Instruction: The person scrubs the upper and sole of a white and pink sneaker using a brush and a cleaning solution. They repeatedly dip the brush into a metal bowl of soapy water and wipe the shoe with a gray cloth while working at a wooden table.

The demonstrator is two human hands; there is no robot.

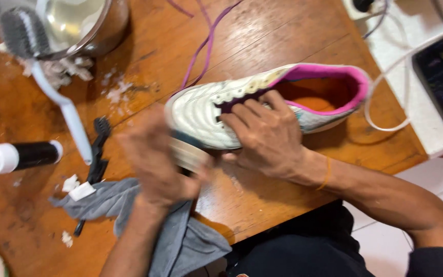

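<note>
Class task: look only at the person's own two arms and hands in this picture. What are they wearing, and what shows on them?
Both forearms are bare, with no gloves on either hand. The right hand has a thin orange band around its wrist. A dark sleeve shows at the right upper arm. The left hand is blurred; no ring, watch or band can be made out on it.
</note>
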